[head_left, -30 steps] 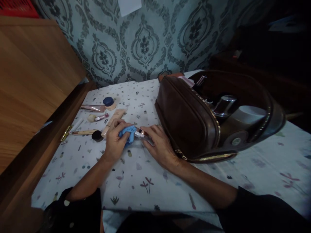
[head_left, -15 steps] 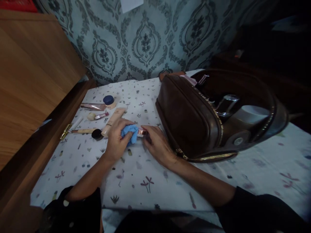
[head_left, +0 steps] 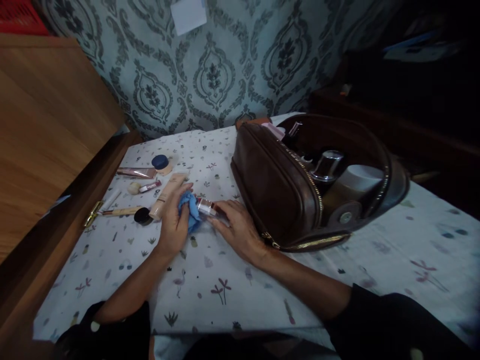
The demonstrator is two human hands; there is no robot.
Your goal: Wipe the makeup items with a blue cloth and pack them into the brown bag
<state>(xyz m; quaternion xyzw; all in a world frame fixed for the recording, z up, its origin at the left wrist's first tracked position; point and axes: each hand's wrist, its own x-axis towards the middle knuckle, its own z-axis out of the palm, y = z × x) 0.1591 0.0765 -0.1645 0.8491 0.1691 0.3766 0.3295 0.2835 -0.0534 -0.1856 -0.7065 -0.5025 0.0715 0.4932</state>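
My left hand (head_left: 173, 224) is closed around a crumpled blue cloth (head_left: 191, 214). The cloth is wrapped over one end of a small cosmetic tube (head_left: 206, 206) with a clear, shiny section. From the other side, my right hand (head_left: 240, 231) grips the tube between thumb and fingers; part of it is hidden by the fingers and cloth. Just beyond my left hand lies a beige squeeze tube (head_left: 168, 195). A black round cap or jar (head_left: 143, 216) is to its left.
A brown leather bag (head_left: 270, 175) stands unzipped at right, with a silver-capped item (head_left: 329, 165) and a white-topped container (head_left: 362, 178) inside. A blue-lidded jar (head_left: 160, 162), pinkish tube (head_left: 137, 173), lip gloss (head_left: 150, 187) and brush (head_left: 122, 212) lie at left, near a wooden panel (head_left: 52, 120).
The small tube has turned and shows more of its clear section between my hands. My head view has shifted a little, so the whole scene sits slightly further left.
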